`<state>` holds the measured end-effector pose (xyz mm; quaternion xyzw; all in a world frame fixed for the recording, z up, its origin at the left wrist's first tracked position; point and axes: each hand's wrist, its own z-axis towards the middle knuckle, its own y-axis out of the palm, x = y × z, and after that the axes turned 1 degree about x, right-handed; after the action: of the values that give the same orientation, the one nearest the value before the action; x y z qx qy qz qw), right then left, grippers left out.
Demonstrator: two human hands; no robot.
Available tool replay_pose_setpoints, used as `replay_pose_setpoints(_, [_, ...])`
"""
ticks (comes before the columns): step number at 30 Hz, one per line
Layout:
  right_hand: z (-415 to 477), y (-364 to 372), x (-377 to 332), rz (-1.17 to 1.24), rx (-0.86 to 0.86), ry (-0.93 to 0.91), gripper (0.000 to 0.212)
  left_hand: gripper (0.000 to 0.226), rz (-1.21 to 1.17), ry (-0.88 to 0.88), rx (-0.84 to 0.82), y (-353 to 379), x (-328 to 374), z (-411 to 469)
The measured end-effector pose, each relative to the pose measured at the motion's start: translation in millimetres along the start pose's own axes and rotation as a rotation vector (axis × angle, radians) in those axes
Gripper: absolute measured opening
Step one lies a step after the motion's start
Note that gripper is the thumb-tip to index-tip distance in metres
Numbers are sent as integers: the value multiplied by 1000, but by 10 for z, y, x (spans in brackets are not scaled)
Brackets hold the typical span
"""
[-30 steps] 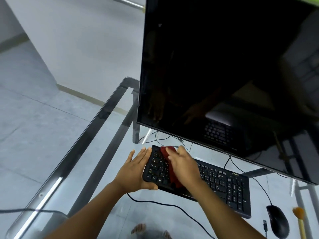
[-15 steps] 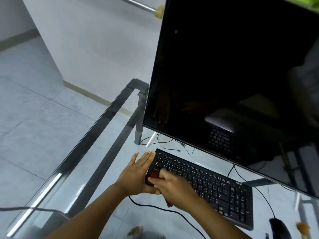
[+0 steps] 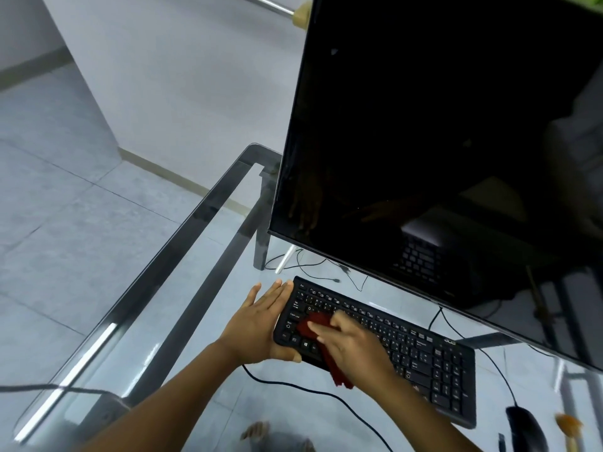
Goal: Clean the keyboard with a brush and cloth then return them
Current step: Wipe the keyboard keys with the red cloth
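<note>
A black keyboard lies on the glass table in front of the monitor. My left hand lies flat against the keyboard's left end, with the thumb along its near edge. My right hand presses a dark red cloth onto the keys at the left part of the keyboard; part of the cloth hangs over the near edge. The brush, with orange bristles, lies at the lower right corner, beside the mouse.
A large dark monitor stands close behind the keyboard and overhangs it. A black mouse sits right of the keyboard, its cable running back. The keyboard cable trails across the glass near me. Table frame bars run along the left.
My right hand has slid the cloth from the keyboard's near-left corner back up onto the keys. My left hand stays at the left end. The view has shifted slightly.
</note>
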<state>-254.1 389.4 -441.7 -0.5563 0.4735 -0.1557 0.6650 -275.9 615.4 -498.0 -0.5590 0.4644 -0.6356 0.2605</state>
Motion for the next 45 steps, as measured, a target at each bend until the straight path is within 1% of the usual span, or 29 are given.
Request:
replay_pose_setpoints(3, [148,194,-232,18,51,-24,30,127,-7,4,23,27,-10,0])
replay_pose_setpoints(4, [182,228,-279,13,45,-13,30,127,-12,3,23,28,-13,-1])
replay_pose_setpoints(8, [35,123,-174,22,8,36,29,128,-10,-1,0,11,-6,2])
replay_pose_setpoints(11, [-67,78,-120,16,18,60,28,129,4,-1,5,15,-10,-1])
replay_pose_setpoints(15, [111,231,-300,10,75,37,27,130,-1,-6,16,25,-7,13])
replay_pose_setpoints(17, [141,245,-355,14,58,36,27,129,-8,-7,14,19,-2,7])
replay_pose_setpoints(22, [-118,88,-129,13,5,141,29,131,6,-17,-17,19,-10,12])
replay_pose_setpoints(25, [-56,93,-144,49,12,187,26,130,25,-13,-14,13,-6,11])
replay_pose_setpoints(26, [2,114,-206,67,1,185,27,130,21,-14,-7,14,-8,7])
replay_pose_setpoints(29, [130,186,-375,76,5,65,27,129,15,-8,-5,6,10,4])
replay_pose_setpoints(31, [148,165,-353,73,-21,62,28,129,1,-8,-5,-2,8,2])
replay_pose_setpoints(33, [48,86,-243,39,-62,29,35,131,2,-10,-16,-8,1,6])
replay_pose_setpoints(35, [-84,12,-81,-57,-114,-33,38,132,0,-18,-26,-9,-1,16])
replay_pose_setpoints(38, [-143,-25,-46,-103,-156,-30,41,132,-18,-14,-35,-22,6,11])
replay_pose_setpoints(41, [50,142,-222,-68,-102,-100,32,134,-20,4,-44,-29,-2,16])
replay_pose_setpoints(45, [92,187,-316,36,-65,-42,27,139,-35,8,-66,-49,-8,10])
